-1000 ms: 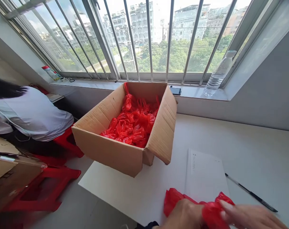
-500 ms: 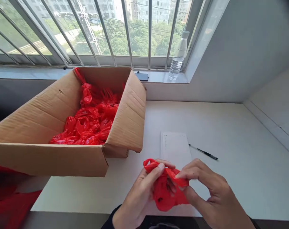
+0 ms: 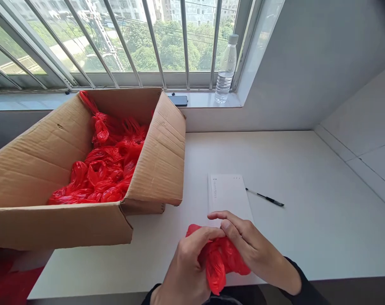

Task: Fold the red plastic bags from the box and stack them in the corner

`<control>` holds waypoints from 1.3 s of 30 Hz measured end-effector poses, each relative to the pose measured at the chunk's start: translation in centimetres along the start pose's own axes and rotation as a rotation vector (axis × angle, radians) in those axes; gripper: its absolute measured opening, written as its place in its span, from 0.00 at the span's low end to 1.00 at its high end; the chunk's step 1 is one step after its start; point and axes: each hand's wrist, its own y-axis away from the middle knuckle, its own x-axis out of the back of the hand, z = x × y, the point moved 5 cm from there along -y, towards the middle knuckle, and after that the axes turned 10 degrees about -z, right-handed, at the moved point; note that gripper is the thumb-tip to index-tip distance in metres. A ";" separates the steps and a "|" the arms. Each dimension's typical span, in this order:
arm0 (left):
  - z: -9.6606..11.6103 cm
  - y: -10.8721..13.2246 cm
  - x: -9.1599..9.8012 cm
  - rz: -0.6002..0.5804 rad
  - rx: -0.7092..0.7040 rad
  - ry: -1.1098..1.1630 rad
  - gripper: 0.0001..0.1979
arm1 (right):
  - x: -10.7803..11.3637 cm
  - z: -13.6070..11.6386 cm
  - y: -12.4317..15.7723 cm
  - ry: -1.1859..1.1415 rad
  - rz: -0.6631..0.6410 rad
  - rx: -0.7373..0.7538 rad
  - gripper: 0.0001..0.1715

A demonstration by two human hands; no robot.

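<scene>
A red plastic bag point(image 3: 218, 262) is bunched up between my two hands, above the front edge of the white table. My left hand point(image 3: 191, 262) is wrapped round its left side, thumb on top, with a crumpled end hanging below. From the right, my right hand point(image 3: 246, 241) lies against the bag, its index finger stretched out over the top and the thumb near my left thumb. The inner fingers of my right hand are hidden, so its hold on the bag is partly out of sight.
An open cardboard box point(image 3: 65, 224) with many red plastic bags point(image 3: 106, 169) stands on the left. Beyond my hands lie a white notebook point(image 3: 229, 192) and a black pen point(image 3: 265, 198). A water bottle point(image 3: 226, 72) and a phone point(image 3: 179, 101) rest on the windowsill. Red material point(image 3: 15, 281) shows at lower left.
The bag, partly spread with a loop showing before, is now squeezed into a tighter bunch. My right hand has moved left and turned over it. The view has shifted slightly right.
</scene>
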 end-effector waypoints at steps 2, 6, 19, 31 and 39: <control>0.1 -0.1 0.0 0.047 -0.087 -0.106 0.18 | 0.1 0.5 -0.2 -0.005 -0.001 -0.034 0.26; 0.0 0.0 0.5 0.196 -0.249 -0.282 0.16 | -0.1 0.7 -0.3 -0.028 -0.045 -0.008 0.23; -2.0 1.7 0.4 0.144 -0.258 -0.728 0.27 | 0.8 1.1 0.5 0.063 0.101 0.089 0.11; -6.0 5.8 1.0 0.048 -0.036 -0.826 0.28 | 1.8 7.0 4.1 0.020 0.459 -0.094 0.17; -9.0 3.7 -3.9 -0.190 -0.020 -0.917 0.33 | -6.4 10.4 2.8 0.381 0.419 0.113 0.03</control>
